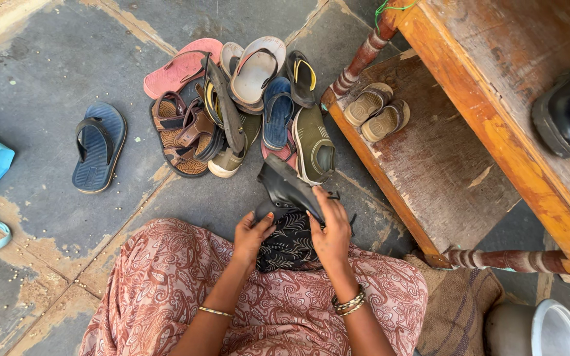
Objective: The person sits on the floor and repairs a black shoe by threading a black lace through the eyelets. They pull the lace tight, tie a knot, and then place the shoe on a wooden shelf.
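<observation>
Left hand (251, 235): we see it curled, fingers pressed onto the black patterned cloth (289, 244) beside the shoe's heel.
Right hand (330, 232): we see its fingers closed over the black shoe (286, 189), thumb and fingertips pinching the upper edge.
Black shoe: held above the lap, tilted, toe toward the shoe pile (232, 105).
Patterned cloth: bunched between both hands, under the shoe.
Wooden shelf (430, 165): at our right, bearing small tan sandals (377, 111).
</observation>
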